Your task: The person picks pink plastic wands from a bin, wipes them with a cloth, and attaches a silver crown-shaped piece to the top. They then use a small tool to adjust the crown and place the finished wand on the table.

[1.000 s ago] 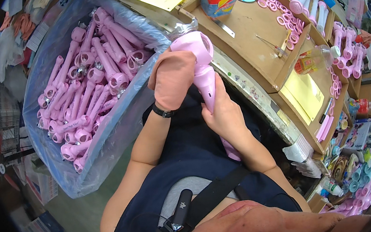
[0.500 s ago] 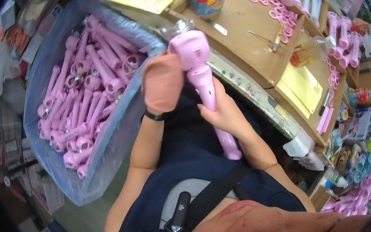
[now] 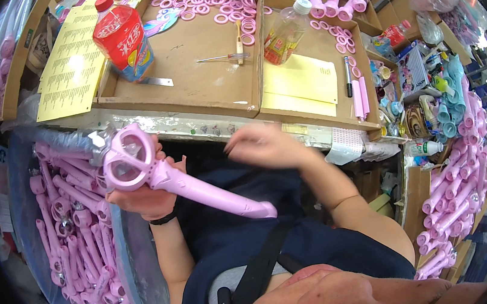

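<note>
Left hand (image 3: 147, 199) grips pink wand (image 3: 218, 196) near its ring-shaped head, left of centre. Right hand (image 3: 267, 147) blurred mid-frame, off wand; closure unclear. Risk: one-handed, head-end hold could let wand twist, head knocking blue-lined bin (image 3: 133, 256), lower left.

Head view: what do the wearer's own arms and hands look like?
Both forearms are bare, with no cables seen on them. The left hand has a narrow black band at the wrist; any covering on it is hard to make out. The right hand is blurred, with no glove or wristband visible. The top is dark navy.
</note>
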Motion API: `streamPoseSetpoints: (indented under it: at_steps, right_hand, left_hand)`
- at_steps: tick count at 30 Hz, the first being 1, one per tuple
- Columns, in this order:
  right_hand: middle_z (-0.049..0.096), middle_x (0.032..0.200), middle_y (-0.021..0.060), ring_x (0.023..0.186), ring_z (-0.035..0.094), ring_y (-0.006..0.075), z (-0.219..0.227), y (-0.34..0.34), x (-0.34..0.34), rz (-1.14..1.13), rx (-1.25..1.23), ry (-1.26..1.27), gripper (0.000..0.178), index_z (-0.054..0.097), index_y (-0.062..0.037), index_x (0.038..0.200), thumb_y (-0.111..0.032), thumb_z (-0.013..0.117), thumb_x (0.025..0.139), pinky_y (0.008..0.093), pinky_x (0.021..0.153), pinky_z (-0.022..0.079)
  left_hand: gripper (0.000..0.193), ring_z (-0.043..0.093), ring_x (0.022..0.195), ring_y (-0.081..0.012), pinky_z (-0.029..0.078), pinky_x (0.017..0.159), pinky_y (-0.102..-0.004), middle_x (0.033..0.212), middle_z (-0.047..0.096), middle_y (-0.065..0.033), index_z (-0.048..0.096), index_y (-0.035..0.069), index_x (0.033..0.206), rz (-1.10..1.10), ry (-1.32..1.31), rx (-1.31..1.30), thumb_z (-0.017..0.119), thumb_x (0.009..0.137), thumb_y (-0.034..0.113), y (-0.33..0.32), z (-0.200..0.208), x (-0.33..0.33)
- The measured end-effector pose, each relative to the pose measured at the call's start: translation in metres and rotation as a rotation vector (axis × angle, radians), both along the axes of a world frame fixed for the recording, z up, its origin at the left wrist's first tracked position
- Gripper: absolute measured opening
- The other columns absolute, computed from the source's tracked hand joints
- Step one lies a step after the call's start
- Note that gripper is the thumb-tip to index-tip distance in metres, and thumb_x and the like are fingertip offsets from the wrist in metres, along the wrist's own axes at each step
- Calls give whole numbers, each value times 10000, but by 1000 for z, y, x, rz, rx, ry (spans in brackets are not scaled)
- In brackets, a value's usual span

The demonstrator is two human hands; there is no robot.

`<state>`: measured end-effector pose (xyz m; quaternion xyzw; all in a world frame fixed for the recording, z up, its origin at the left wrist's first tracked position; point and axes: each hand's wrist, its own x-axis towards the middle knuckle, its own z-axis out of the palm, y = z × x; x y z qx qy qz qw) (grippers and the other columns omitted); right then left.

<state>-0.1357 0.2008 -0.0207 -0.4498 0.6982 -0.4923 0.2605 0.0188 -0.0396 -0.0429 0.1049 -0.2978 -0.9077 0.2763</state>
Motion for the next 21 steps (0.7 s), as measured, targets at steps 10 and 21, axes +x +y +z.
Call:
streamPoseSetpoints:
  at_steps: [10, 21]
  right_hand:
    - [601, 1143, 109, 1012, 586, 175, -18, 157, -234, -587, 634, 123, 560, 582, 23, 1183, -299, 798, 779, 302, 889, 487]
    - [604, 1089, 129, 1049, 563, 334, -23, 144, -181, -556, 669, 1171, 330, 675, -36, 1085, -234, 713, 824, 399, 890, 472]
  left_hand:
    - [1111, 634, 849, -224, 545, 780, -356, 1074, 624, -145, 442, -14, 1333, -139, 76, 252, 661, 633, 821, -1, -4, 4]
    - [1128, 625, 805, -250, 499, 703, -409, 990, 652, -91, 568, 45, 1199, -67, -177, 262, 437, 587, 983, 3, -20, 5]
